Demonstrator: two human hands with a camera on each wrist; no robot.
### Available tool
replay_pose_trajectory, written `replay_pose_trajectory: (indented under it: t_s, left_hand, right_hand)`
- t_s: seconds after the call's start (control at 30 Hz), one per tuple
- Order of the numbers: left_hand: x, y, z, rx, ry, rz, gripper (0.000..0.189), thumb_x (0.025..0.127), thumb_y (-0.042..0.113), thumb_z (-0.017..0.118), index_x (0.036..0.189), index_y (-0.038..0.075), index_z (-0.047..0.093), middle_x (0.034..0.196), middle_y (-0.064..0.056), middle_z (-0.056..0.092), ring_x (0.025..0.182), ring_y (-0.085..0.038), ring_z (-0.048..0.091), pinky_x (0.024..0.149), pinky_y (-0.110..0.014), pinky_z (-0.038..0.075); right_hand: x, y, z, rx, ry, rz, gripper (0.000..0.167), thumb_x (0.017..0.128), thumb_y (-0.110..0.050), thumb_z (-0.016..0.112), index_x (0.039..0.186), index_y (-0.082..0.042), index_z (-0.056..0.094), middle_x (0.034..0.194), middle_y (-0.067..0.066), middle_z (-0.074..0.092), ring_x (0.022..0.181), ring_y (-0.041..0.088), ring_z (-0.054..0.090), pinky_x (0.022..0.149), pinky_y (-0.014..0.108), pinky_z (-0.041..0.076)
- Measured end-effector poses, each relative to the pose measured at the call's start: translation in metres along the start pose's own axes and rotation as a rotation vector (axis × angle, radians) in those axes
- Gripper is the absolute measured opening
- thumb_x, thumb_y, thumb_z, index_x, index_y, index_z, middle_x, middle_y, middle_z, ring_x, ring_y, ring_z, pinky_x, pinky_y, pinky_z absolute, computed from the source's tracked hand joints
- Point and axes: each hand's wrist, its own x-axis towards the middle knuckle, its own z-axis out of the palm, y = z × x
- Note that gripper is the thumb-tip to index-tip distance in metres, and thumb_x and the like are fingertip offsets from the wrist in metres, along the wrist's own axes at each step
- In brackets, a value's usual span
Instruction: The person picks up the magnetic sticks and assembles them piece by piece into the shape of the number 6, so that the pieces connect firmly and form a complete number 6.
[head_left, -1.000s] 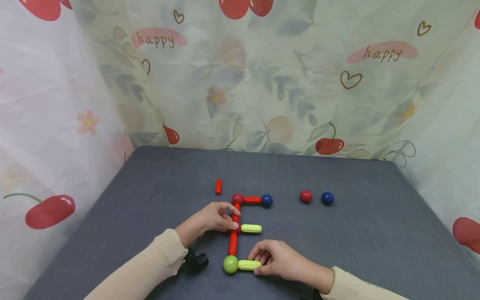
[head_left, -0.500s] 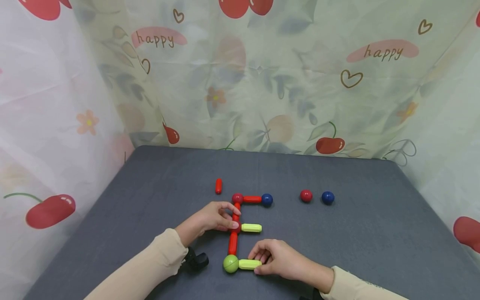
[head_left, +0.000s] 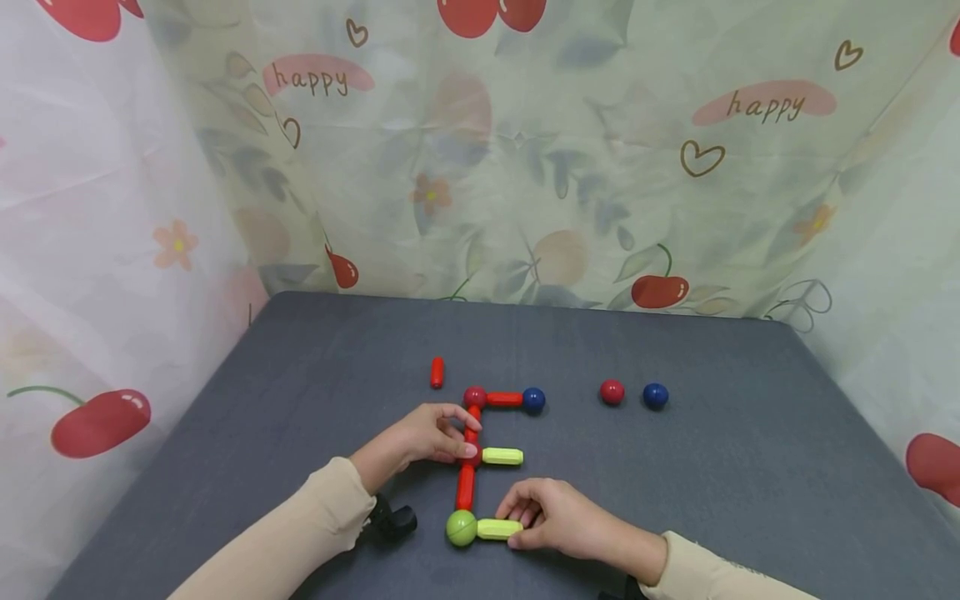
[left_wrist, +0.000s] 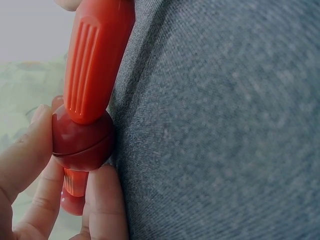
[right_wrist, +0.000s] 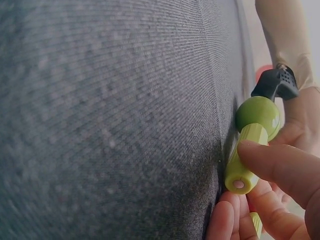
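Note:
On the grey table lies a joined figure of magnetic rods and balls. Its spine runs from a red ball point(head_left: 475, 397) through red rods to a green ball point(head_left: 461, 528). My left hand point(head_left: 431, 434) grips the middle red ball point(left_wrist: 84, 137), thumb on one side and fingers on the other. With thumb and fingers my right hand point(head_left: 558, 521) pinches the lower yellow-green rod point(right_wrist: 245, 160), whose other end meets the green ball. A second yellow-green rod point(head_left: 502, 457) sticks out from the middle ball. The top arm is a red rod point(head_left: 505, 400) ending in a blue ball point(head_left: 534, 401).
A loose red rod point(head_left: 437, 373) lies behind the figure. To the right are a loose red ball point(head_left: 612, 392) and a loose blue ball point(head_left: 656, 396). A black wrist camera point(head_left: 395, 521) hangs under the left wrist. Printed curtains point(head_left: 517, 167) enclose the table point(head_left: 712, 467).

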Motion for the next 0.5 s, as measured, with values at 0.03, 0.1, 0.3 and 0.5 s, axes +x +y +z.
replay_pose_trajectory:
  t_s: [0.03,0.1,0.3,0.5]
  left_hand:
    - [0.0,-0.0001,-0.0001,0.0,-0.001,0.001,0.032,0.078,0.009,0.08,0.108,0.011,0.069,0.084,-0.007,0.064,0.071,-0.014,0.061,0.072,-0.031,0.056]
    - [-0.0002,0.0,-0.0003,-0.001,0.0,0.002,0.032,0.078,0.009,0.08,0.108,0.011,0.069,0.084,-0.007,0.064,0.071,-0.014,0.061,0.072,-0.031,0.056]
    - [-0.0008,0.0007,-0.0003,0.005,0.002,0.002,0.033,0.078,0.01,0.08,0.108,0.011,0.069,0.085,-0.007,0.065,0.072,-0.014,0.061,0.072,-0.031,0.056]
    - [0.0007,-0.0005,-0.0004,-0.001,-0.002,-0.009,0.032,0.078,0.011,0.08,0.108,0.011,0.069,0.085,-0.006,0.065,0.072,-0.014,0.061,0.073,-0.03,0.056]
  right_hand:
    - [0.0001,-0.0001,0.0001,0.001,-0.001,0.001,0.019,0.08,-0.008,0.078,0.095,-0.012,0.069,0.084,-0.002,0.061,0.076,0.012,0.054,0.062,0.019,0.045]
    - [0.0002,-0.0003,0.0002,0.001,0.0,0.002,0.019,0.08,-0.008,0.078,0.095,-0.012,0.069,0.084,-0.002,0.061,0.075,0.012,0.054,0.062,0.019,0.045]
    - [-0.0001,-0.0007,0.0003,-0.005,0.001,0.004,0.019,0.079,-0.008,0.078,0.095,-0.013,0.069,0.084,-0.001,0.061,0.076,0.012,0.054,0.062,0.02,0.045]
    - [0.0005,-0.0003,0.0006,-0.008,0.002,0.004,0.019,0.08,-0.008,0.078,0.095,-0.013,0.069,0.084,-0.002,0.061,0.076,0.012,0.054,0.062,0.02,0.045]
